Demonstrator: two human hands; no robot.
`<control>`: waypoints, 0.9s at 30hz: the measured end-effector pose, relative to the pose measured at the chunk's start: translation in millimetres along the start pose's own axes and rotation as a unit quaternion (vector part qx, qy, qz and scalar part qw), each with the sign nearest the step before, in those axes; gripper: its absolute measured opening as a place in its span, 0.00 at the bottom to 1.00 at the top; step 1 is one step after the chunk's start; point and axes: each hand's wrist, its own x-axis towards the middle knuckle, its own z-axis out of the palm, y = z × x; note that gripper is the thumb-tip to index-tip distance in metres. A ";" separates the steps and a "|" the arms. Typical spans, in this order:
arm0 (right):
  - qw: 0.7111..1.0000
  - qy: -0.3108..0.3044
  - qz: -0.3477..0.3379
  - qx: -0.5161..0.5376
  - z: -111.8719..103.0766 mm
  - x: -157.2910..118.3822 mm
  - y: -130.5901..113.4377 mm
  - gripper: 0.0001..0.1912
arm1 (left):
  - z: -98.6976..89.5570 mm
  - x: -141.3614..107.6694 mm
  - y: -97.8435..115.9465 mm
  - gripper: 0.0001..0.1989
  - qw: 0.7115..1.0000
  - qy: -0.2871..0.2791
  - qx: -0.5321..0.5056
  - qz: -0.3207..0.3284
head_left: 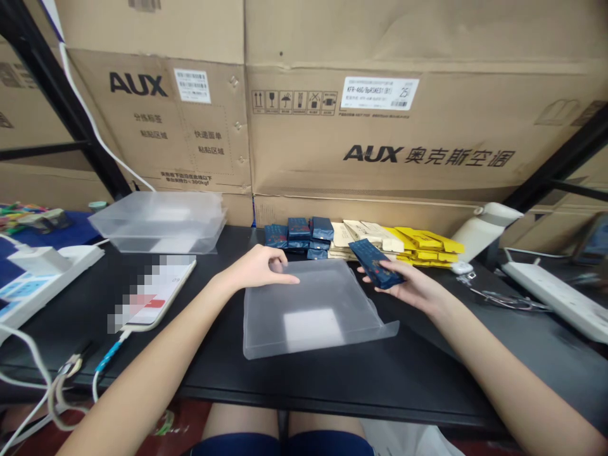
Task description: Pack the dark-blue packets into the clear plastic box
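Observation:
My right hand [408, 288] grips a dark blue packet [373, 261] with small printed markings, held just right of a clear plastic box [304, 285]. The box sits in front of me on the black tabletop, with a white rectangle showing at its near side. At the box's far left corner is my left hand [259, 269], fingers curled and thumb stretched over the box, with nothing seen in it. Behind the box stand stacked dark blue packets [298, 231], cream packets [361, 234] and yellow packets [425, 244] in a row.
More clear plastic boxes [161, 218] are stacked at the back left. A phone [164, 297] on a charging cable lies left of my arm. Power strips [560, 297] edge both sides. A white bottle [489, 231] leans at the right, and large cartons [304, 139] wall the back.

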 end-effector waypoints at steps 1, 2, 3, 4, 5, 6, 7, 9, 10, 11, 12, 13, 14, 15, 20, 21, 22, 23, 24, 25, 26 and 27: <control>1.000 0.015 0.001 -0.015 -0.3 0.8 1.2 0.09 | 0.5 0.5 -1.5 0.25 1.000 0.003 -0.007 0.001; 0.999 0.027 0.000 -0.028 -0.7 1.8 2.2 0.09 | 0.9 1.0 -2.9 0.25 1.000 0.005 -0.012 0.001; 0.999 0.035 -0.001 -0.039 -1.1 2.8 3.0 0.08 | 1.2 1.4 -4.0 0.25 1.000 0.006 -0.017 0.001; 0.998 0.038 0.000 -0.047 -1.4 3.7 3.6 0.08 | 1.4 1.8 -4.8 0.25 1.000 0.007 -0.021 0.002; 0.998 0.037 0.004 -0.055 -1.6 4.3 4.0 0.08 | 1.6 2.1 -5.5 0.25 1.000 0.008 -0.024 0.002; 0.997 0.034 0.013 -0.062 -1.6 4.5 4.2 0.08 | 1.6 2.4 -6.1 0.24 1.000 0.009 -0.026 0.002; 0.997 0.029 0.026 -0.070 -1.4 4.4 4.4 0.08 | 1.7 2.7 -6.7 0.24 1.000 0.011 -0.028 0.002; 0.995 0.016 0.049 -0.087 -0.5 3.2 5.2 0.07 | 1.7 3.3 -8.4 0.24 0.999 0.015 -0.031 0.004; 0.994 0.015 0.055 -0.096 0.0 2.3 5.9 0.06 | 1.8 3.6 -9.6 0.24 0.999 0.018 -0.031 0.006; 0.993 0.016 0.058 -0.103 0.6 1.5 6.8 0.06 | 1.9 4.0 -10.9 0.24 0.999 0.020 -0.029 0.007; 0.992 0.017 0.059 -0.109 1.0 0.8 8.0 0.07 | 2.0 4.3 -12.3 0.24 0.999 0.022 -0.027 0.007; 0.992 0.016 0.061 -0.113 1.4 0.3 9.2 0.07 | 2.1 4.6 -13.7 0.24 0.999 0.024 -0.024 0.008; 0.991 0.013 0.064 -0.115 1.6 0.1 10.6 0.08 | 2.2 4.8 -14.8 0.24 0.999 0.026 -0.022 0.010; 0.991 0.005 0.070 -0.118 1.5 0.1 12.1 0.09 | 2.3 4.9 -15.6 0.24 0.999 0.028 -0.020 0.012; 0.983 -0.035 0.099 -0.148 -0.1 0.7 15.7 0.11 | 1.2 4.4 -14.4 0.24 0.999 0.031 -0.030 0.014; 0.983 -0.033 0.101 -0.152 -0.3 0.3 14.8 0.10 | 0.8 4.3 -13.6 0.24 0.999 0.030 -0.032 0.012; 0.983 -0.031 0.102 -0.151 -0.4 -0.6 13.4 0.10 | 0.4 4.2 -13.0 0.24 0.999 0.029 -0.034 0.010; 0.984 -0.031 0.101 -0.146 -0.4 -1.7 11.6 0.09 | 0.1 4.2 -12.7 0.24 0.999 0.028 -0.036 0.010; 0.985 -0.036 0.102 -0.138 -0.4 -3.0 9.5 0.08 | -0.2 4.2 -12.6 0.24 0.999 0.027 -0.038 0.009; 0.985 -0.045 0.103 -0.129 -0.5 -4.3 7.5 0.08 | -0.4 4.3 -12.9 0.24 0.999 0.028 -0.039 0.010; 0.986 -0.054 0.104 -0.122 -0.9 -5.4 5.8 0.08 | -0.5 4.5 -13.5 0.23 0.999 0.028 -0.041 0.010; 0.986 -0.062 0.103 -0.117 -1.8 -6.1 4.7 0.08 | -0.7 4.7 -14.2 0.23 0.999 0.028 -0.045 0.009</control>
